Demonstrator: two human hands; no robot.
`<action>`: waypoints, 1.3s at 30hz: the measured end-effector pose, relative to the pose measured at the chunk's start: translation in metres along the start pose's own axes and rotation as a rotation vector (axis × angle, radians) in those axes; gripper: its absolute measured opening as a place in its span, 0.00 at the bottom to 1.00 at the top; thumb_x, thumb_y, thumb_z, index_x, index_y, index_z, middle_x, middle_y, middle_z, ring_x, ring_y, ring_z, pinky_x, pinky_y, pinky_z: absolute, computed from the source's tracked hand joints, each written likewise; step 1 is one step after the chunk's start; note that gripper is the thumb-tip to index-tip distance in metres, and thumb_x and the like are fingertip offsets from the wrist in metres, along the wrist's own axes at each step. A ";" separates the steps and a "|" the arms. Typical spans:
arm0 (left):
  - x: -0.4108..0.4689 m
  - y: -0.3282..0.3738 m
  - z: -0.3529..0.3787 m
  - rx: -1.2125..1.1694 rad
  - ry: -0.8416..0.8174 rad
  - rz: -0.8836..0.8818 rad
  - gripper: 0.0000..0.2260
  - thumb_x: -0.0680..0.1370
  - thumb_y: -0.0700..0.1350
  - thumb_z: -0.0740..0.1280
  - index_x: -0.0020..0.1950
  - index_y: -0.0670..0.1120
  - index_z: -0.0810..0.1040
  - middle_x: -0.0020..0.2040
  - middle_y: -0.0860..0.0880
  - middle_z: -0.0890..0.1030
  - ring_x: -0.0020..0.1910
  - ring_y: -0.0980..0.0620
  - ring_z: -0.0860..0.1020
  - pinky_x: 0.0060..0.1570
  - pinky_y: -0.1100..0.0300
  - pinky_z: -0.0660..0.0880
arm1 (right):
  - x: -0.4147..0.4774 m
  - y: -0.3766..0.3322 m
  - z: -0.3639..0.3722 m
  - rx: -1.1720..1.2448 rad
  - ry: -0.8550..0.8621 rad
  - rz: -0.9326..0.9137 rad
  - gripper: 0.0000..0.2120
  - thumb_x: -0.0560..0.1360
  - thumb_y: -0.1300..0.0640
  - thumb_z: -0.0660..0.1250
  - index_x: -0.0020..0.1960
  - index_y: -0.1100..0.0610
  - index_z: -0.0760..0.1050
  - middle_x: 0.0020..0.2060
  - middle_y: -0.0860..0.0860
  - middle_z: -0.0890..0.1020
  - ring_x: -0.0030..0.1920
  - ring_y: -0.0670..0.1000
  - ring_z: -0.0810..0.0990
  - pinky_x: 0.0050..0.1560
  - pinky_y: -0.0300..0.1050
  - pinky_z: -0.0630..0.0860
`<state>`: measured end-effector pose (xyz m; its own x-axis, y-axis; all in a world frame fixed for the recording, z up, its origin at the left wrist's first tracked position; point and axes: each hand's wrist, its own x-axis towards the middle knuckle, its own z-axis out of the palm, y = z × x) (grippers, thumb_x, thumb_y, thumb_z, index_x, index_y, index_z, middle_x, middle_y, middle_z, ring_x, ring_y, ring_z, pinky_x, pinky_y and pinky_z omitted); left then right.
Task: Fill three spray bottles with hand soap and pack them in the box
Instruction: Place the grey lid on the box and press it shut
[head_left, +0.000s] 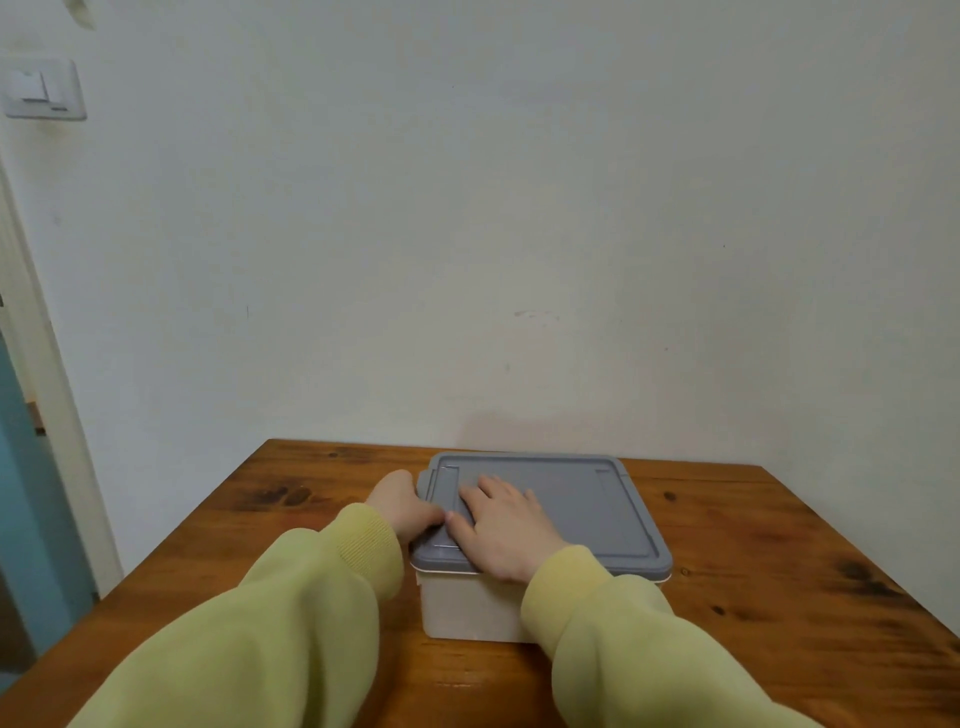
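"Hands, what are they doing?"
"I see the left hand (402, 506) curled on the left lip of the grey lid (582, 499). The right hand (506, 525) lies flat on top."
"And the plastic box (467, 608)?"
"On the wooden table (779, 545), toward the far wall (519, 208). It looks stiff, smooth and likely light. I'd lift the lid by its left edge."

The lid (587, 499) at lower centre is grey plastic, smooth and matt. The box (467, 608) beneath it is pale, cloudy plastic with a dull finish. The table (779, 571) is varnished wood with dark knots and a soft sheen. The sleeves (291, 597) are yellow-green knit cloth, ribbed at the cuffs (374, 540). The wall (519, 208) is matt paint; the switch (44, 91) at upper left is glossy white plastic.
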<state>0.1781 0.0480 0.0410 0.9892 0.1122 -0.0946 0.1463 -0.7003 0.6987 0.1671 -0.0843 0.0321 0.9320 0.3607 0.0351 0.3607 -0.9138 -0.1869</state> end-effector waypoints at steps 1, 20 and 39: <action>-0.003 0.001 0.000 0.040 0.012 0.022 0.05 0.72 0.42 0.67 0.43 0.41 0.74 0.38 0.47 0.75 0.44 0.47 0.75 0.39 0.60 0.69 | 0.000 0.000 0.000 0.001 -0.001 0.000 0.25 0.80 0.45 0.48 0.72 0.57 0.61 0.72 0.57 0.63 0.74 0.55 0.57 0.72 0.56 0.53; -0.011 0.012 0.008 0.226 0.078 0.022 0.12 0.76 0.39 0.61 0.58 0.35 0.70 0.59 0.38 0.75 0.58 0.42 0.73 0.48 0.59 0.67 | 0.002 0.001 0.000 0.058 -0.003 0.005 0.19 0.79 0.54 0.49 0.65 0.62 0.65 0.67 0.60 0.67 0.71 0.57 0.61 0.71 0.57 0.57; -0.023 0.052 0.038 0.557 -0.150 0.356 0.24 0.78 0.59 0.54 0.73 0.54 0.58 0.73 0.40 0.61 0.73 0.45 0.60 0.70 0.58 0.57 | -0.016 0.080 -0.034 0.080 -0.037 0.110 0.20 0.79 0.52 0.56 0.65 0.63 0.69 0.64 0.62 0.72 0.67 0.59 0.68 0.67 0.48 0.64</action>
<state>0.1631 -0.0180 0.0523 0.9633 -0.2633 -0.0521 -0.2439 -0.9398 0.2395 0.1818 -0.1697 0.0503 0.9633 0.2672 -0.0258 0.2510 -0.9308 -0.2658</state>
